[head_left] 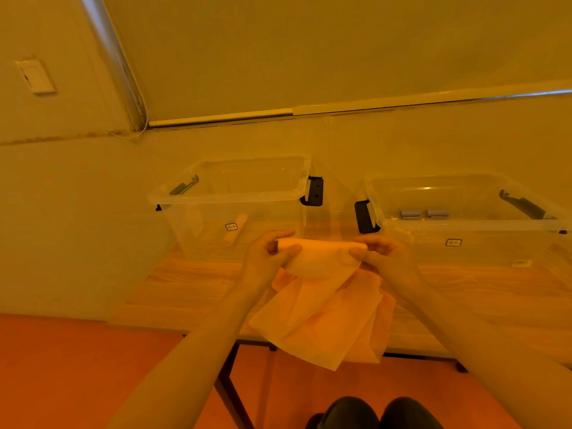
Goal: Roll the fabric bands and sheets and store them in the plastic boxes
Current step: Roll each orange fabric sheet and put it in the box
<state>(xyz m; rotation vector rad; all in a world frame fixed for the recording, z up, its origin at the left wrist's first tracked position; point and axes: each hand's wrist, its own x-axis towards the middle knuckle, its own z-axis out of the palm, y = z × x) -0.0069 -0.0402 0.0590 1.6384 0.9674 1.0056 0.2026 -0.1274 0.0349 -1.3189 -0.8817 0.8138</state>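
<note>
my left hand and right hand pinch a half-rolled sheet; its tail hangs below. rolls sit in both boxes beyond; this one remains.

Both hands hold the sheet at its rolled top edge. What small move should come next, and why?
Probably keep turning the roll downward. The left hand and right hand pinch the ends of a short roll, but most of the sheet hangs loose over the table edge, so it seems not ready for a box.
</note>
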